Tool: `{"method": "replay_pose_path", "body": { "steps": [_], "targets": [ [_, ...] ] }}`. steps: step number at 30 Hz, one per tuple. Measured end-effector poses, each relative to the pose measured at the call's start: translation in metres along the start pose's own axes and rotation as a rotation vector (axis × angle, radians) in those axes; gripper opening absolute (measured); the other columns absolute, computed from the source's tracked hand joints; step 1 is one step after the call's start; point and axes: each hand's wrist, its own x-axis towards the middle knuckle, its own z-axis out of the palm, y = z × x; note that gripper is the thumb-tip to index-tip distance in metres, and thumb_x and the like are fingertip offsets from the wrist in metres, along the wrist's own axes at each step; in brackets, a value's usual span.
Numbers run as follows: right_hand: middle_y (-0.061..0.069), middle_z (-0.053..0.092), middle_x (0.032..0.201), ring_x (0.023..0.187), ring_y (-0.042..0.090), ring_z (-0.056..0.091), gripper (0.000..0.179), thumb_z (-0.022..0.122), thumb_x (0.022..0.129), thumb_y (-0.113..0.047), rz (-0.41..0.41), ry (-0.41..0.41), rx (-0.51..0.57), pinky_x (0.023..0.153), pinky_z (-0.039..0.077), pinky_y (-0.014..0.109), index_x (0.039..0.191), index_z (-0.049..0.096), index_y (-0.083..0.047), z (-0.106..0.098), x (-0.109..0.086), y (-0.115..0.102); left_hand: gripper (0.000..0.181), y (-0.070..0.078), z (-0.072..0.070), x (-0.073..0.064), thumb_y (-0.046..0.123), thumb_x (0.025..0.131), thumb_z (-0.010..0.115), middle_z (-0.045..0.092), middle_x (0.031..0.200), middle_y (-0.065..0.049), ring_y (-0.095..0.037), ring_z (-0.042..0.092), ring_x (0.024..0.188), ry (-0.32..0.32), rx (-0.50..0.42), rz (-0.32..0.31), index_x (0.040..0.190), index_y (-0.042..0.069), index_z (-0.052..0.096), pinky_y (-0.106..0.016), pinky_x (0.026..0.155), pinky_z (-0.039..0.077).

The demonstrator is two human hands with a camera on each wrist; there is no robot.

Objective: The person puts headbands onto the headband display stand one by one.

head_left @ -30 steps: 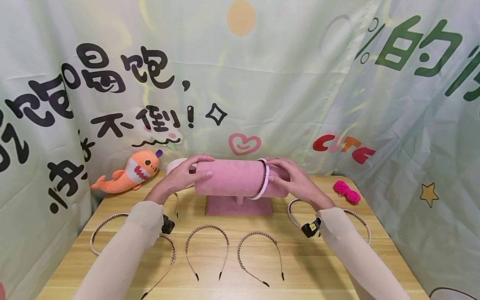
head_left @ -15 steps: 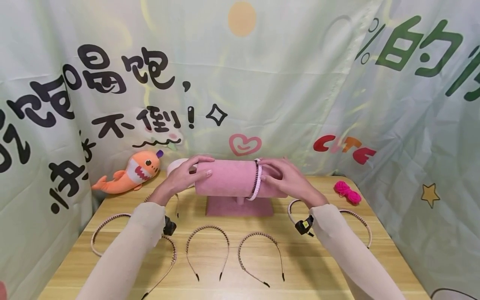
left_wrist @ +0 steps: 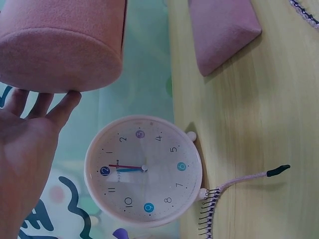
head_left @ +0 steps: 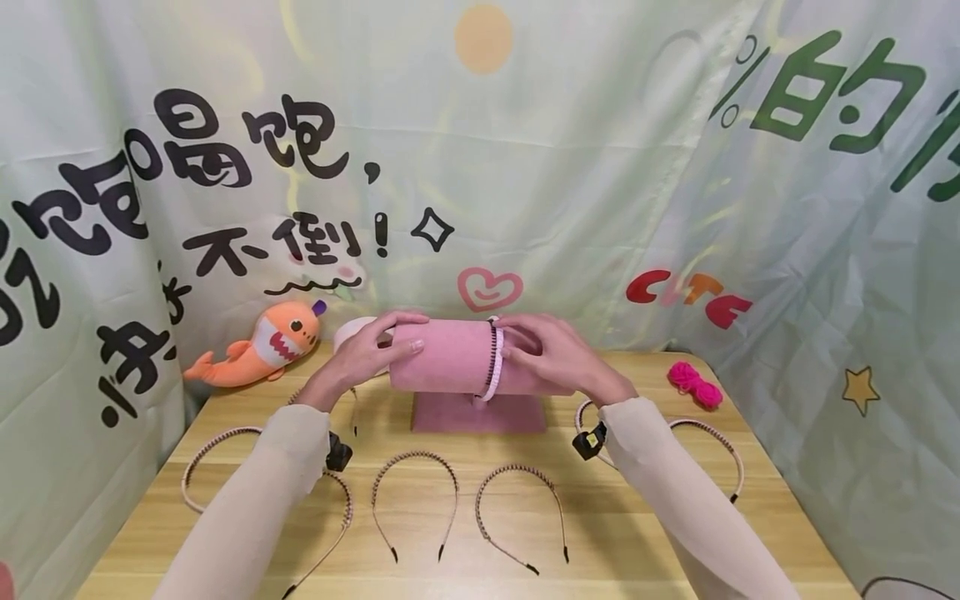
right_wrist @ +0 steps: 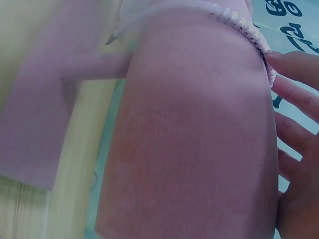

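A pink plush-covered display stand, a horizontal roll on a short post and flat base, stands at the back of the table. My left hand holds the roll's left end, thumb in front and fingers over the top. In the left wrist view those fingers lie along the round end's edge. Around the roll, just right of its middle, sits a white braided headband with dark teeth inside. My right hand pinches this headband near the top; in the right wrist view it shows at the thumb.
Several headbands lie on the wooden table, including two in front, one and another. Behind my left hand stands a round pink alarm clock. An orange plush shark sits back left, bright pink yarn at right.
My right hand has slid the white headband leftward along the roll, from near the right end towards the middle. The left hand has stayed on the left end.
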Motion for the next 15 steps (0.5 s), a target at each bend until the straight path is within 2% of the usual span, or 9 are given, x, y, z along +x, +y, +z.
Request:
{"method": "replay_pose_path", "body": {
  "steps": [7,15],
  "targets": [
    [-0.004,0.069,0.149,0.142,0.029,0.061,0.045,0.072,0.104,-0.047,0.032,-0.017,-0.045,0.112,0.044,0.064,0.147,0.067,-0.035,0.006,0.010,-0.009,0.048,0.000,-0.001,0.000,0.044,0.104,0.073,0.048,0.169,0.001,-0.044,0.058,0.144,-0.001,-0.006,-0.009,0.149,0.031,0.063,-0.061,0.114,0.053],
    [-0.002,0.069,0.149,0.142,0.029,0.062,0.045,0.071,0.106,-0.041,-0.025,-0.045,0.005,0.120,0.046,0.058,0.148,0.067,-0.028,0.011,0.018,-0.015,0.048,0.000,-0.002,0.000,0.045,0.104,0.073,0.048,0.168,0.002,-0.044,0.059,0.142,-0.004,-0.003,-0.017,0.149,0.032,0.063,-0.061,0.114,0.053]
  ]
}}
